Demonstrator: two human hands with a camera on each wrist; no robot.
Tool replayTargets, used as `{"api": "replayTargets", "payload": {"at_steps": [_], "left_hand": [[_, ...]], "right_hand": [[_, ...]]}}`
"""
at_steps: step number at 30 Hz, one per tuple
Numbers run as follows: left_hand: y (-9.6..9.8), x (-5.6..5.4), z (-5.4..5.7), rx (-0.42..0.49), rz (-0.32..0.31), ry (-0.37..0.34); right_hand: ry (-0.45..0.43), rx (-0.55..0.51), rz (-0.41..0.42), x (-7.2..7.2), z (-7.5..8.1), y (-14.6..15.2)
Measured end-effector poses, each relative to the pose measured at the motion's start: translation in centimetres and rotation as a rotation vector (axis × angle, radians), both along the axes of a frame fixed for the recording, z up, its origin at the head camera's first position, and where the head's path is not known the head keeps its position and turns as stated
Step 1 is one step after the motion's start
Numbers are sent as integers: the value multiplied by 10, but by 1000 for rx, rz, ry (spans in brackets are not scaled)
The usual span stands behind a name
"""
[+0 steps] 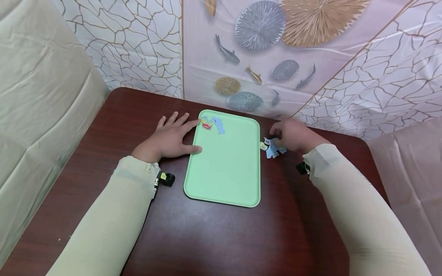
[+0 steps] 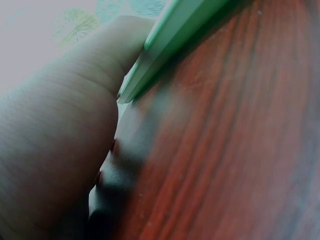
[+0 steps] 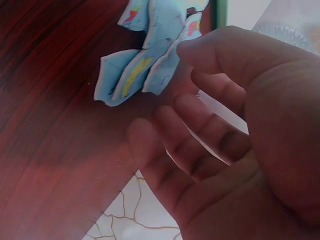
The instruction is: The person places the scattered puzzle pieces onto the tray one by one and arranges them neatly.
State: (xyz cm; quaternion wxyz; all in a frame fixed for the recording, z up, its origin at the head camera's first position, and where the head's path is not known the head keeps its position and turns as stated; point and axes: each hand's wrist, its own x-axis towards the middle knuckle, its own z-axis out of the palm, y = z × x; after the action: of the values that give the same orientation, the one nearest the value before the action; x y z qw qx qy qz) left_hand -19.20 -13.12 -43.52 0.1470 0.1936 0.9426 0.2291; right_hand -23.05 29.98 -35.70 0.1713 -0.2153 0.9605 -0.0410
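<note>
My left hand [image 1: 169, 140] lies spread at the left edge of a light green tray [image 1: 224, 168], its thumb and index finger on the rim. In the left wrist view the thumb rests against the tray's side [image 2: 167, 42]. Two puzzle pieces sit in the tray's upper left corner: one mostly blue [image 1: 218, 125], the other with red and yellow print [image 1: 206, 125]. Right of the tray, my blurred right hand [image 1: 293, 134] hovers beside a small heap of blue puzzle pieces [image 1: 271, 151]. Its fingers [image 3: 145, 140] are loosely bent and hold nothing; several overlapping pieces [image 3: 165, 25] show past them.
The dark red-brown wooden table [image 1: 221, 241] carries the tray and the heap. Behind its far edge hangs a patterned cloth [image 1: 207, 65] with fish and round shapes. Plain pale cloth [image 1: 41, 96] hangs along the left side. Each wrist wears a small black camera [image 1: 168, 179].
</note>
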Motion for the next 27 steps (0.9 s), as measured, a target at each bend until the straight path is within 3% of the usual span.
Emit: {"api": "replayTargets", "payload": {"at_steps": [15, 27], "left_hand": [[1, -1, 1, -9, 3, -4], [0, -1, -1, -12, 5, -6]], "right_hand": [[-71, 38, -38, -4, -10, 4], [-59, 46, -66, -5, -13, 4]]}}
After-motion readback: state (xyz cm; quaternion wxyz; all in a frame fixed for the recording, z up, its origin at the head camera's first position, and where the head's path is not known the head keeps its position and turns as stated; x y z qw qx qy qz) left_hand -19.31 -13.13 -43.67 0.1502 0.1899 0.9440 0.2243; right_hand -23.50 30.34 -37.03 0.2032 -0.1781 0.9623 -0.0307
